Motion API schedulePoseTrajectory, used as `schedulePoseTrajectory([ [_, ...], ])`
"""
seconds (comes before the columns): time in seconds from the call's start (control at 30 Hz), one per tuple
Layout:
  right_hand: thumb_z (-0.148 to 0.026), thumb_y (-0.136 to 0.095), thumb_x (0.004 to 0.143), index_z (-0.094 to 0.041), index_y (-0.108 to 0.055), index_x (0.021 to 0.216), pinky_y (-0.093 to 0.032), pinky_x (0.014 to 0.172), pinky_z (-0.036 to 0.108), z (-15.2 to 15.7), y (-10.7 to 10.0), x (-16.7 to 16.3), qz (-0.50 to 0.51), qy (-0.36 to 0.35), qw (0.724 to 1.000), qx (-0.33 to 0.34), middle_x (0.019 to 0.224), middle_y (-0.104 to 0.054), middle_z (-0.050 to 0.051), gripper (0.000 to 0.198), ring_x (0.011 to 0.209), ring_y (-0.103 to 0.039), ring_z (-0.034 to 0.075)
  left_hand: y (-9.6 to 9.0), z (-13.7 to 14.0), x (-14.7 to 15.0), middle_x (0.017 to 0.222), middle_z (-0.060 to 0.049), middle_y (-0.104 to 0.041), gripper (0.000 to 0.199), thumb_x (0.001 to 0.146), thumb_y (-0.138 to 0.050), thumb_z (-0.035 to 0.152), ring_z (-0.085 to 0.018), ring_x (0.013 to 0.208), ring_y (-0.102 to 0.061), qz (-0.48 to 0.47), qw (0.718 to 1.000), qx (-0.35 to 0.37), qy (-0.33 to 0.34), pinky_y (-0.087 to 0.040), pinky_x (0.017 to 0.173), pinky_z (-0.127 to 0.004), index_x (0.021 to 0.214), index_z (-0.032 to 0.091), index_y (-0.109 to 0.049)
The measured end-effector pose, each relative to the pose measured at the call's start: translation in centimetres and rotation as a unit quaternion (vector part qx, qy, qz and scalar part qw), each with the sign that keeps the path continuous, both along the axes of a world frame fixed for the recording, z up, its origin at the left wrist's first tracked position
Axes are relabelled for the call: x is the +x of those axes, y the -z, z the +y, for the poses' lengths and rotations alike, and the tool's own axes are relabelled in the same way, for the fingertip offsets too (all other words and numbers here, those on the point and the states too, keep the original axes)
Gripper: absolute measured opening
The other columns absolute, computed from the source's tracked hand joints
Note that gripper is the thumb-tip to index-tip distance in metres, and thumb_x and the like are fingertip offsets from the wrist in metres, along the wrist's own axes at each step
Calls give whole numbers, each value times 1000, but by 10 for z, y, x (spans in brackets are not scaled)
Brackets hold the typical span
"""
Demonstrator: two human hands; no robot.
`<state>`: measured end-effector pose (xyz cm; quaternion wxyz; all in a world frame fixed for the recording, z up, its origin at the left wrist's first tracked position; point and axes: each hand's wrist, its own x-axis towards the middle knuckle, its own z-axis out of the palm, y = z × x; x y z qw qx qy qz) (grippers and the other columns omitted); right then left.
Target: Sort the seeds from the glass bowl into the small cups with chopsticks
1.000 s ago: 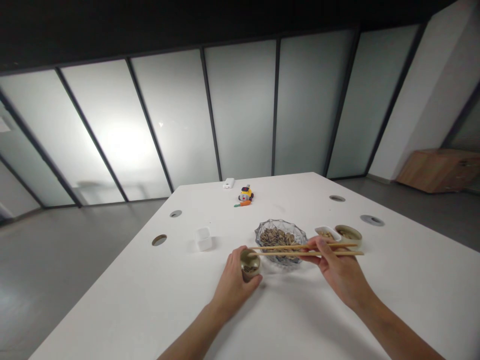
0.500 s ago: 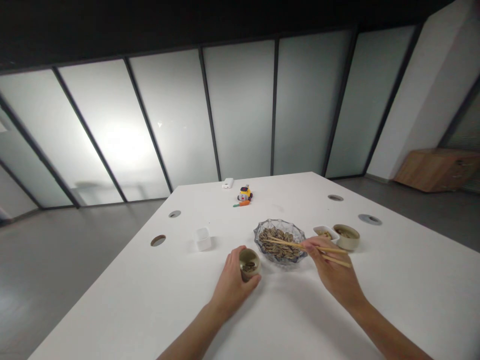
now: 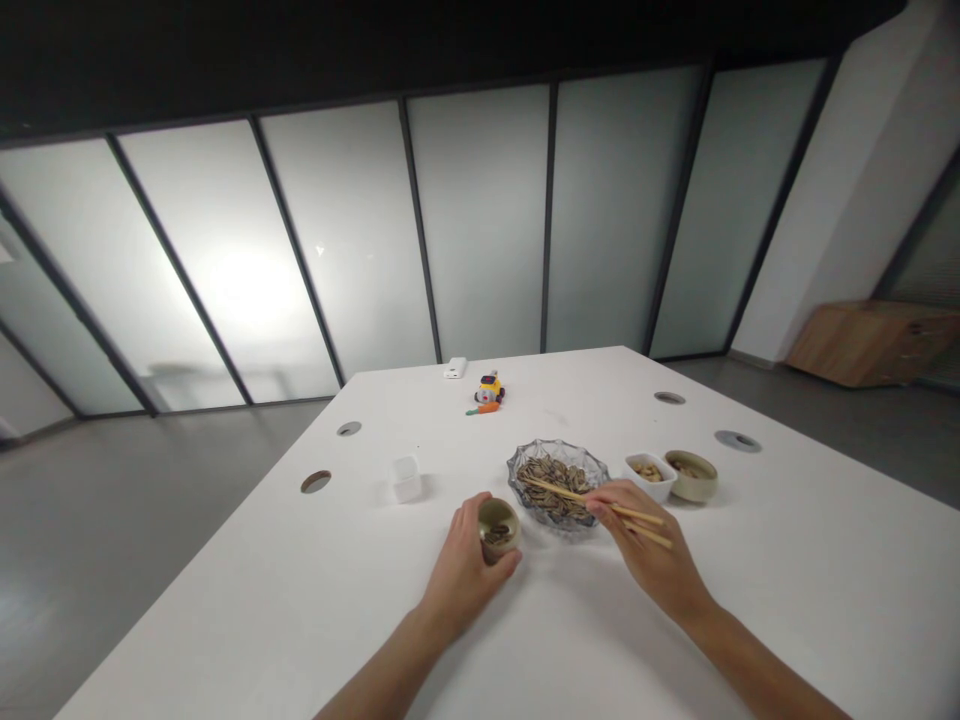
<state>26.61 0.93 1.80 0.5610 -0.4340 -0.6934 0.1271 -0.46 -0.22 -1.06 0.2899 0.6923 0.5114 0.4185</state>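
My left hand (image 3: 466, 560) is wrapped round a small olive-green cup (image 3: 511, 548), tilted so that its mouth faces me, with a few sunflower seeds (image 3: 496, 534) inside. A pair of wooden chopsticks (image 3: 634, 513) is held in my right hand (image 3: 652, 550). Their tips reach into the striped seeds (image 3: 559, 480) that fill a scalloped clear glass bowl (image 3: 534, 450). Whether a seed is pinched between the tips I cannot tell. The glass bowl stands just right of the cup, and my right fingers hover over its near right rim.
Right of the glass bowl stand a white dish (image 3: 658, 490) of pale pieces and a greenish bowl (image 3: 697, 488). A clear plastic container (image 3: 406, 480) sits at left. Farther back are a toy carrot (image 3: 484, 409), a yellow toy car (image 3: 490, 388) and a white device (image 3: 455, 368). Round holes pierce the white table (image 3: 300, 580).
My right hand has shifted left and slightly toward me with the chopsticks, uncovering more of the white dish. The left hand and cup have stayed in place.
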Motion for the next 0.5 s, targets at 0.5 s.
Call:
schedulePoseTrajectory([
  [0.5, -51, -64, 103, -27, -81, 90, -60, 76, 35, -1, 1, 1, -18, -25, 999, -21, 91, -77, 6, 32, 85, -75, 24, 1, 0, 0, 145, -14, -63, 71, 76, -78, 22, -34, 139, -57, -4, 1000, 1, -4, -41, 125, -54, 143, 24, -53],
])
